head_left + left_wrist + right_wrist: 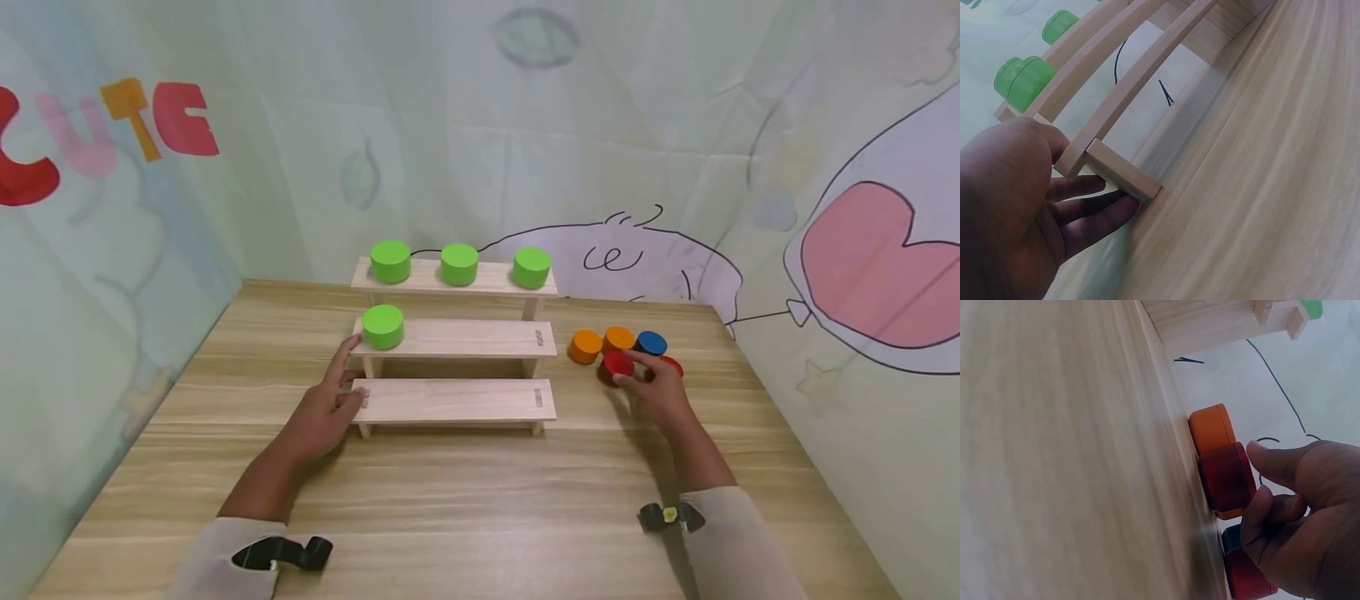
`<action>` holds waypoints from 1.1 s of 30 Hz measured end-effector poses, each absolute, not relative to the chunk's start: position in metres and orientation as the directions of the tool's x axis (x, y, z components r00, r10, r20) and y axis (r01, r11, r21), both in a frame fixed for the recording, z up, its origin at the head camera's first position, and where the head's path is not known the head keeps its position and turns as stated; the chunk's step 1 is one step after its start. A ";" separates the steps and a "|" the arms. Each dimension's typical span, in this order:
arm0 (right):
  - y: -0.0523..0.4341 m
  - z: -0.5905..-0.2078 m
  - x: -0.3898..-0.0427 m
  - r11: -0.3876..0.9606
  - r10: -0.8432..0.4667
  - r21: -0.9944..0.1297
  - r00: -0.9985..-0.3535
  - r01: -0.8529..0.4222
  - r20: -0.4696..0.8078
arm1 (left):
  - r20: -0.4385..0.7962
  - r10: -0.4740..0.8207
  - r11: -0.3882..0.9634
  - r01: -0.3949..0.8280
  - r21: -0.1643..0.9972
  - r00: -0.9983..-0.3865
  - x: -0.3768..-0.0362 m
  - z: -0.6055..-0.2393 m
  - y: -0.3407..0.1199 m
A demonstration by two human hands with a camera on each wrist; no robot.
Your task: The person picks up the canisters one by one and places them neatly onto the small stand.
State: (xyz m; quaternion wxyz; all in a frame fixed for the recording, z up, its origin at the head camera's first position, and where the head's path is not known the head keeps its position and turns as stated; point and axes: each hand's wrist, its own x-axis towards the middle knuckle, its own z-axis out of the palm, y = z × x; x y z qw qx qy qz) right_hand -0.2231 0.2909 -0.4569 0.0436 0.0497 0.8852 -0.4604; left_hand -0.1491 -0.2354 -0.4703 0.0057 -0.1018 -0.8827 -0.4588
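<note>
A three-tier wooden stand [453,400] holds several green round blocks, three on the top tier and one green block [383,327] at the left of the middle tier. At the stand's left end, my left hand [321,419] rests with its thumb on the lowest tier and its index finger at the middle one. In the left wrist view its other fingers [1100,228] lie fairly straight against the stand's leg [1124,170]. My right hand [660,392] pinches a red round block [1227,478] between thumb and fingers, close over the table.
Right of the stand, two orange blocks [585,347], a blue block [651,342] and a second red block [1250,575] crowd around the right hand. A printed curtain [450,150] hangs behind the wooden table [465,517].
</note>
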 end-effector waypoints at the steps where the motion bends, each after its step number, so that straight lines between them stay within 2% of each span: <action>1: 0.291 -0.457 -0.223 0.572 0.047 -0.809 -0.990 0.136 -0.134 | 0.103 0.175 0.559 0.185 0.808 -0.979 -0.149 -0.470 -0.235; 10: 0.294 -0.460 -0.223 0.562 0.060 -0.797 -0.971 0.224 -0.231 | 0.113 0.185 0.557 0.199 0.806 -0.976 -0.149 -0.470 -0.236; 33: 0.294 -0.460 -0.221 0.550 0.095 -0.805 -0.974 0.222 -0.204 | 0.125 0.182 0.558 0.207 0.804 -0.975 -0.149 -0.472 -0.236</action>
